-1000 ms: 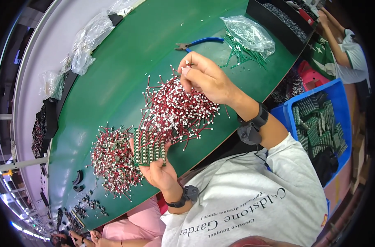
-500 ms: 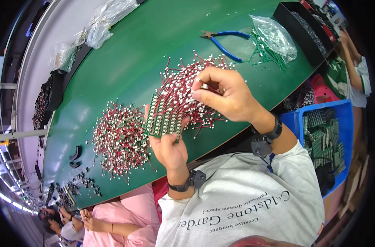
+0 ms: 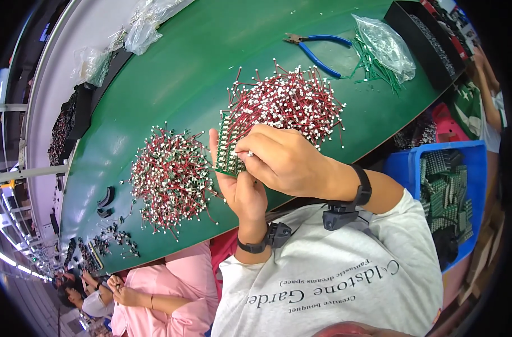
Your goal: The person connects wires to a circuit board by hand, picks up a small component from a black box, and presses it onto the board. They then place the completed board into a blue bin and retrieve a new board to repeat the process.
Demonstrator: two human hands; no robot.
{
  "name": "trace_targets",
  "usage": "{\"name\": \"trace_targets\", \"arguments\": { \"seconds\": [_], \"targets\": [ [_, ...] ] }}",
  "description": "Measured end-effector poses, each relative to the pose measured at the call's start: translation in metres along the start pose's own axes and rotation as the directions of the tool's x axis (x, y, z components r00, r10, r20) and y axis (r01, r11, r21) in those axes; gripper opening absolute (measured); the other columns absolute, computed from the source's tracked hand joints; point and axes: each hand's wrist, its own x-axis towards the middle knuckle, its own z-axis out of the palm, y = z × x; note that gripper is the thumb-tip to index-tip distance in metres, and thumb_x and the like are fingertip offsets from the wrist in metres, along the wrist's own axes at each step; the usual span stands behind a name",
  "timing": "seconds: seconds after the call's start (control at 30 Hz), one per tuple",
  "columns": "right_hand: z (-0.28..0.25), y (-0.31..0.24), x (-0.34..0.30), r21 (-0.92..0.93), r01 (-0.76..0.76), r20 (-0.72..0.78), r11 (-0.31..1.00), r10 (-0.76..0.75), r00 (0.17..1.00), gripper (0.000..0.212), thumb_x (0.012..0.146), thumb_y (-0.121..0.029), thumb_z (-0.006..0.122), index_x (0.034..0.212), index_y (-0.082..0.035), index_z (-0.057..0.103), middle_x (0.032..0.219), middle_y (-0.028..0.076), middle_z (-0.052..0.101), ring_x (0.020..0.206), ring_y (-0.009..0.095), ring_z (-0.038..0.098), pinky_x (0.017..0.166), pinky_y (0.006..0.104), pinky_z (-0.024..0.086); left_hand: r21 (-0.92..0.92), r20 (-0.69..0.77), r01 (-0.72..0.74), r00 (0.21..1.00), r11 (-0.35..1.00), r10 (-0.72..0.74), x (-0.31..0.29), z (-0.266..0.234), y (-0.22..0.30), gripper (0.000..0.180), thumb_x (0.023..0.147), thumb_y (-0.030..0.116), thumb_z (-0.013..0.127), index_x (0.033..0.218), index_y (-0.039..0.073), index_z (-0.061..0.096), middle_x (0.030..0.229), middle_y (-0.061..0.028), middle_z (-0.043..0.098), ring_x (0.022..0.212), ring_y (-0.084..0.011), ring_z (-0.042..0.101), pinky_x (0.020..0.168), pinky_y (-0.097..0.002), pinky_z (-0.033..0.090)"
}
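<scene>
a: what's hard to see at the hands?
b: the right hand (image 3: 292, 160) covers the right part of the circuit board (image 3: 226, 143). its fingertips are pinched on a small white connector (image 3: 250, 153); i can't tell whether that touches the board.
a: and the left hand (image 3: 247, 196)?
b: gripping the board from the near side, one finger up along its left edge. the palm is partly hidden.
a: where's the board, then?
b: above the near part of the table (image 3: 183, 67), between the left heap (image 3: 169, 180) and the right heap (image 3: 289, 101), both of red wires with white ends.
a: the surface and room?
b: green tabletop, curved by the lens. at far right, a black bin (image 3: 421, 45) holds parts too small to make out. the lights on the left are blurred, and a co-worker's arm is cut off at the right rim.
a: counts?
b: two heaps, wires too tangled to count; one board in hand; one pair of blue-handled cutters (image 3: 326, 38); one blue crate (image 3: 478, 185) at right, its boards overlapping too much to number.
</scene>
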Motion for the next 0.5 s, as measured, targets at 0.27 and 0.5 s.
{"name": "trace_targets", "arguments": {
  "seconds": [0.27, 0.5],
  "targets": [
    [0.0029, 0.0044, 0.0038, 0.125, -0.039, -0.01, 0.991, 0.041, 0.999, 0.01, 0.081, -0.001, 0.064, 0.09, 0.002, 0.061, 0.078, 0.015, 0.06, 0.065, 0.03, 0.061, 0.056, 0.0379, 0.05, 0.192, 0.036, -0.052, 0.998, 0.98, 0.046, -0.0051, -0.002, -0.004, 0.065, 0.096, -0.002, 0.047, 0.154, 0.001, 0.017, 0.135, -0.0148, 0.051, 0.114, -0.0166, 0.055, 0.099, -0.0304, 0.044],
    [0.0006, 0.0015, 0.0018, -0.027, -0.029, 0.024, 0.999, 0.03, 0.999, 0.011, 0.079, -0.001, 0.064, 0.09, 0.0, 0.061, 0.078, 0.012, 0.058, 0.062, 0.028, 0.06, 0.054, 0.0368, 0.05, 0.339, 0.04, -0.071, 0.997, 0.938, 0.061, -0.0047, 0.0033, -0.0005, 0.062, 0.099, 0.001, 0.045, 0.153, -0.003, 0.016, 0.149, -0.0165, 0.039, 0.125, -0.0196, 0.048, 0.106, -0.0319, 0.038]
  ]
}}
